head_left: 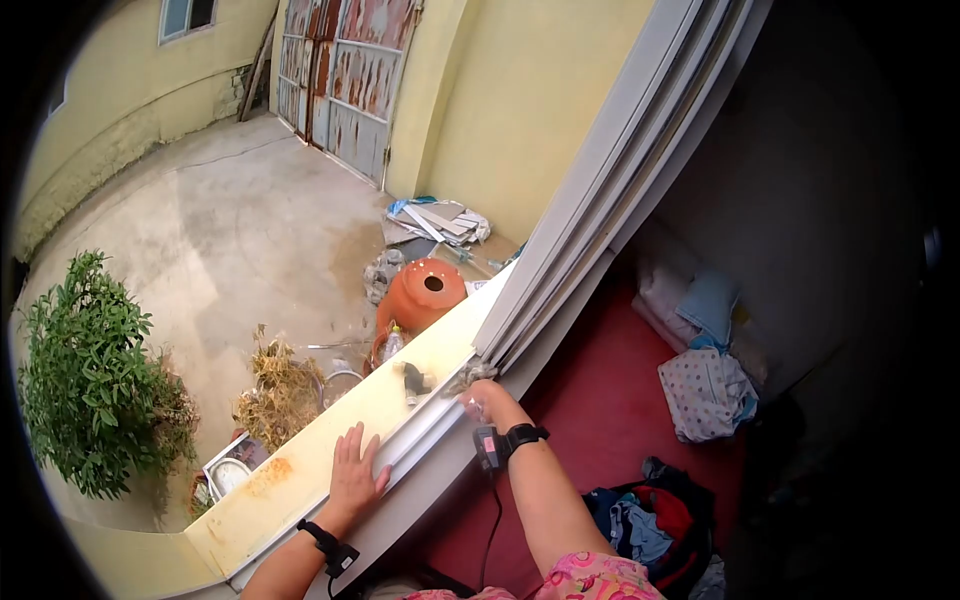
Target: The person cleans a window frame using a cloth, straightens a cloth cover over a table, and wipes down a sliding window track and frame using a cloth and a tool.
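My left hand [357,475] lies with its fingers stretched out on the pale yellow outer window sill [310,448], holding nothing. Farther up the white window track [425,430], my right hand [483,402] is closed on a crumpled grey rag [473,376]. The rag presses into the track, close to the foot of the window frame [600,170]; my fingers are partly hidden. A small dark and pale object [412,381] sits on the sill to the left of the rag, its kind unclear. Both wrists wear black straps with small devices.
Outside, a concrete yard [230,230] holds a green bush [90,370], dried plants [275,390], an orange-brown clay pot [425,292] and stacked scraps [440,220]. A rusty gate [350,75] stands behind. Indoors, folded bedding [705,390] and a clothes pile [650,525] rest on a red floor [590,400].
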Demonstrator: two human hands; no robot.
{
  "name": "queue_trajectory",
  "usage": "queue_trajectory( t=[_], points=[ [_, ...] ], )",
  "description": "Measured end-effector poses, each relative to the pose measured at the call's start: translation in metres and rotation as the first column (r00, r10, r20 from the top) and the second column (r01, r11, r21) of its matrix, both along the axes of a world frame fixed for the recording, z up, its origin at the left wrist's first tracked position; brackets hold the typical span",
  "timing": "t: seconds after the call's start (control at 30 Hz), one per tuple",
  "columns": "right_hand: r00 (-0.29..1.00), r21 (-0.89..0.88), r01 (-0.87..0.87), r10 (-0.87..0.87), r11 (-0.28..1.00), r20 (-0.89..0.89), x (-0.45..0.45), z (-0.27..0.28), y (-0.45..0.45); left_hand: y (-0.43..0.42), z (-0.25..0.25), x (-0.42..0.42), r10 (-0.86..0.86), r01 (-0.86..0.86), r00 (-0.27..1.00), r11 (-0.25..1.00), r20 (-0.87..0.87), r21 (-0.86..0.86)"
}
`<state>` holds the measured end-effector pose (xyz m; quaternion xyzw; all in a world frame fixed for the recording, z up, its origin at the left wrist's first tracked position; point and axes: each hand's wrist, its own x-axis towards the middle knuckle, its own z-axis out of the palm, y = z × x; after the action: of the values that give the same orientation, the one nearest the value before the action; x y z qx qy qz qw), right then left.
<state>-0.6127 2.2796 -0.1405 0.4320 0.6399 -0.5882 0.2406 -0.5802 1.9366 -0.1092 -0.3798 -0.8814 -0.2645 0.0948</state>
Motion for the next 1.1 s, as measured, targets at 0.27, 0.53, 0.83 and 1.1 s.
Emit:
queue_trajectory(
  t=[0.27,0.53,0.83,1.1],
  points=[
    [0.698,-0.251,0.645,-0.69,0.722,-0.192,0.017,0.034,-0.106,-0.001,-0.004,0.0,-0.01,0.01,1.0,1.0,-0.015,0.004],
    [0.997,0.62,-0.01,0.058,0.785,-0.057,-0.026,-0.032,-0.026,-0.001,-0.004,0.0,0.0,0.0,1.0,1.0,0.001,-0.006],
    [0.756,0.756,-0.565,0.573,0.33,0.315,-0.002,-0.006,-0.01,-0.002,0.001,0.001,-0.015,0.015,0.999,1.0,0.029,0.005],
    [0.781,0.893,-0.208,0.617,0.4,-0.094,0.112,0.031,-0.036,0.031,0.032,-0.015,-0.209,0.209,0.978,0.977,-0.012,0.029]
  ],
)
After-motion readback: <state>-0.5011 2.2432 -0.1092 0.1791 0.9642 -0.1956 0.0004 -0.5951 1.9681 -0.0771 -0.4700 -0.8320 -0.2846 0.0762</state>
